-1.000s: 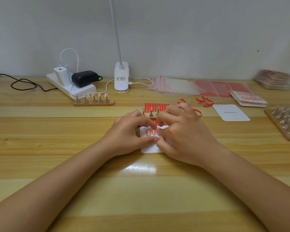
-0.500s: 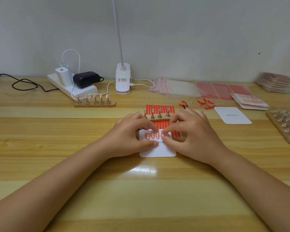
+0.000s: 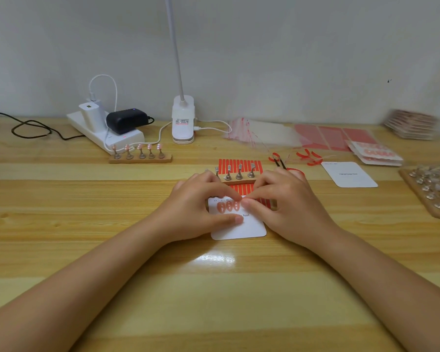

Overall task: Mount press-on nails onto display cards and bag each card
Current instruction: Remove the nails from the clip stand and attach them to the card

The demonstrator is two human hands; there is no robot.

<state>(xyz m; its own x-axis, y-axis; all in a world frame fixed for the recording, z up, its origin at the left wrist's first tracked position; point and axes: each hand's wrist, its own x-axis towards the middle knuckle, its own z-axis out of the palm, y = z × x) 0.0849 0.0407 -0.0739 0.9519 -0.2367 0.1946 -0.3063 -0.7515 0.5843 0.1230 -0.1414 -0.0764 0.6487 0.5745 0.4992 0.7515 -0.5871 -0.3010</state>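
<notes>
A white display card (image 3: 247, 228) lies on the wooden desk in front of me, with three coral press-on nails (image 3: 228, 206) stuck in a row near its top left. My left hand (image 3: 198, 207) holds the card down, thumb pressed on its middle and forefinger at its top edge. My right hand (image 3: 285, 201) pinches something small at the card's upper right with thumb and forefinger; what it holds is hidden. Just behind the card stands a small wooden nail stand (image 3: 239, 175) with bare metal pegs, on a red striped adhesive sheet (image 3: 239, 163).
A second stand with five pink nails (image 3: 140, 153) sits at back left by a white power strip (image 3: 104, 130) and lamp base (image 3: 183, 120). Clear bags (image 3: 262, 133), red sheets (image 3: 333, 135), a blank card (image 3: 348, 174), finished packs (image 3: 376, 153) and a peg board (image 3: 434, 189) lie right.
My right hand slid a little to the right, uncovering the three nails and more of the card. The left hand stayed pressing the card.
</notes>
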